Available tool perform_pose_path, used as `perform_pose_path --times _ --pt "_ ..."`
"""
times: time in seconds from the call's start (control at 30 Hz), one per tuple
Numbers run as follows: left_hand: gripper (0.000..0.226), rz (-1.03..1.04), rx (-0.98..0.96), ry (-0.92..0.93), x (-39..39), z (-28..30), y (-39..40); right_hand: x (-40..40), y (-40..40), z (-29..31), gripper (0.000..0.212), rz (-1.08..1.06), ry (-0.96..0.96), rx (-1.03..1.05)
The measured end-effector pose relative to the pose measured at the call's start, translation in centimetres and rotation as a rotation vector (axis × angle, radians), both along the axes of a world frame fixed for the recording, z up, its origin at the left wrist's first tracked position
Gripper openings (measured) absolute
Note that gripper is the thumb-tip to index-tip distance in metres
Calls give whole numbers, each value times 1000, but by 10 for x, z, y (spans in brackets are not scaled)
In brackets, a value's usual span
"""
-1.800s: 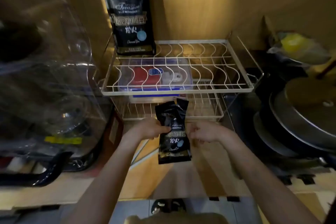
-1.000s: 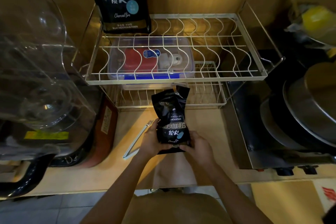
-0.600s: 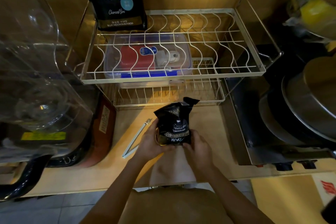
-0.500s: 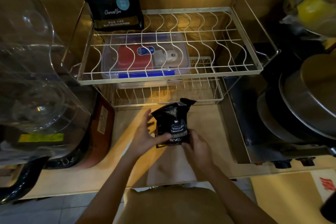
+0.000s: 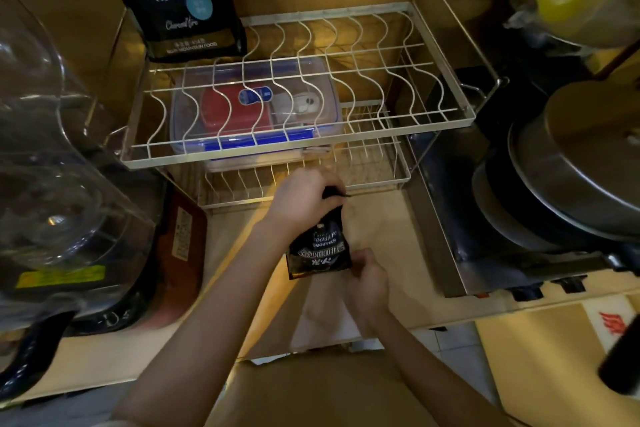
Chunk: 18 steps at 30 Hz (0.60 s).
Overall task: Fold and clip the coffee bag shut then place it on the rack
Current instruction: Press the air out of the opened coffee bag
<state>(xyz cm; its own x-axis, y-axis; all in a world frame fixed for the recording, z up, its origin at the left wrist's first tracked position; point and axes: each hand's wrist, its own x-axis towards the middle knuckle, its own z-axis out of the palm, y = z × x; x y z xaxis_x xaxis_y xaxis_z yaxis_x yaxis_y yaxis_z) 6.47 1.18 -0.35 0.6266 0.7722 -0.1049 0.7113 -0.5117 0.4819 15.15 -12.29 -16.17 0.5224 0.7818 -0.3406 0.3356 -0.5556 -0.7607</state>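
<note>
A small black coffee bag [image 5: 320,250] with white lettering stands on the wooden counter in front of the rack. My left hand [image 5: 301,199] is closed over the bag's top, pressing it down, so the top edge is mostly hidden. My right hand [image 5: 367,276] grips the bag's lower right corner. The white wire rack [image 5: 440,121] has two tiers and rises just behind the bag. The clip is not visible; my left arm covers the counter where it lay.
A larger black coffee bag [image 5: 176,0] stands on the rack's top tier at back left. A clear box [image 5: 256,111] with red contents sits on the lower tier. A clear plastic appliance [image 5: 52,156] fills the left; stacked metal pans [image 5: 571,177] sit at right.
My left hand moved from the bag's side up onto its top and closed over it. The bag's top now sits lower and crumpled. My right hand stays at the bag's base.
</note>
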Motion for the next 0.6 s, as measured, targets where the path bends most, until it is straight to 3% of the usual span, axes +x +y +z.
perform_pose_path --times 0.07,0.23,0.4,0.53,0.6 --pt "22 41 26 -72 4 -3 -11 -3 3 -3 20 -16 -11 -35" --pt "18 170 27 -332 -3 -13 -31 -2 3 -9 37 43 -86 -46" --pt "7 239 -214 -591 -21 -7 -48 3 0 -11 15 75 -108 -6" --pt "15 229 -380 -654 -29 -14 -57 11 5 -8 46 124 -40 -37" --pt "21 232 -398 -669 -31 -16 -60 20 7 -3 38 227 -12 -111"
